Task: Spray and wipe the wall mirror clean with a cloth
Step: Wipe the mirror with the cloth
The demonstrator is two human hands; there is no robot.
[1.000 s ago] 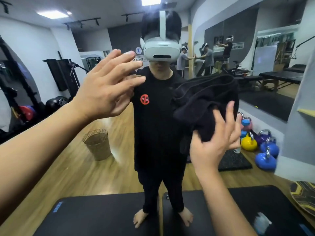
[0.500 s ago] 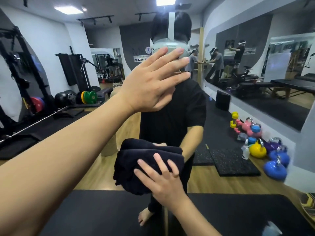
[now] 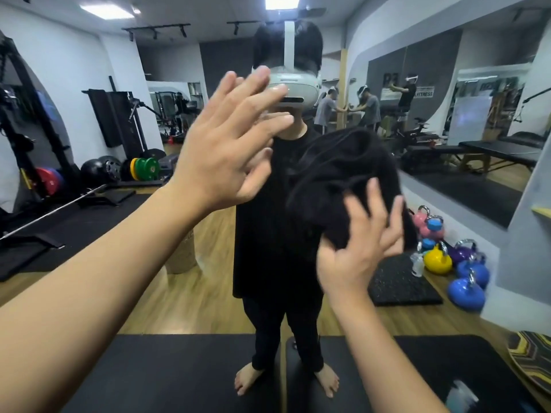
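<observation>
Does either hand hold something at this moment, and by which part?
The right hand presses the black cloth against the wall mirror, spread fingers on its lower part, not gripping. The left hand holds nothing.

**Mostly black, with bright weights at the edges**

My cloth (image 3: pixel 337 180) is plain black, and so are my T-shirt (image 3: pixel 268 228) and trousers (image 3: pixel 265 329) in the reflection. My headset (image 3: pixel 298 87) is pale grey-white with a white strap. The floor (image 3: pixel 202 296) is warm light-brown wood grain. The mats (image 3: pixel 179 371) are flat black, and the small mat (image 3: pixel 399 281) is black with fine pale speckles. The kettlebells (image 3: pixel 465 293) are blue, yellow, purple and pink. The weight plates (image 3: pixel 146 169) are green and yellow, with a red one further left. The round board (image 3: pixel 530 362) carries yellow-and-black hexagons.
</observation>
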